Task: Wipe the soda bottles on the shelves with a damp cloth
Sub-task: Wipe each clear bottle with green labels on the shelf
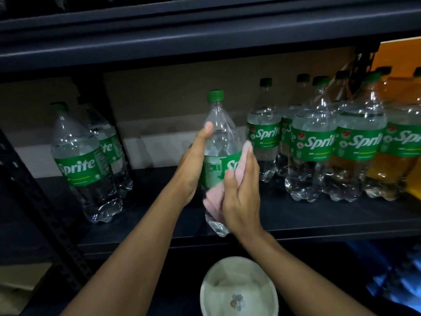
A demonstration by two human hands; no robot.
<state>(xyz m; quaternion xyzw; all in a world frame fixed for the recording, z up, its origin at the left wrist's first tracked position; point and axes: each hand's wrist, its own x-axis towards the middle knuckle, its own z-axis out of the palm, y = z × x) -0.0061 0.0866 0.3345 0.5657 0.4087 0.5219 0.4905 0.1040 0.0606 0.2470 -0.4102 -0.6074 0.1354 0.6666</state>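
- A held bottle (218,142) of clear Sprite with a green cap is seen at the centre of the view. It is tilted slightly, with its cap toward 12 o'clock and its base at the front edge of the dark shelf (319,215). Whether the base rests on the shelf cannot be told.
- The held bottle is gripped at its 9 o'clock side by the left hand (193,169), the thumb laid up along the shoulder.
- A pink cloth (214,201) is pressed to the bottle's 3 o'clock side by the right hand (241,195). The thumb is curled over the cloth and the fingers are stretched up across the label.
- The 2 hands are kept apart by the bottle clamped between them.
- At 9 o'clock of the held bottle, 2 bottles (79,160) are stood on the shelf, 1 behind the other.
- At 3 o'clock, a cluster of bottles (312,142) is packed close together, well apart from the left pair.
- An orange box (401,55) is seen at 2 o'clock, behind that cluster.
- A pale bowl (239,288) is seen at 6 o'clock, below the shelf and between the forearms.
- Something blue (391,281), too blurred to be identified, lies at 4 o'clock.
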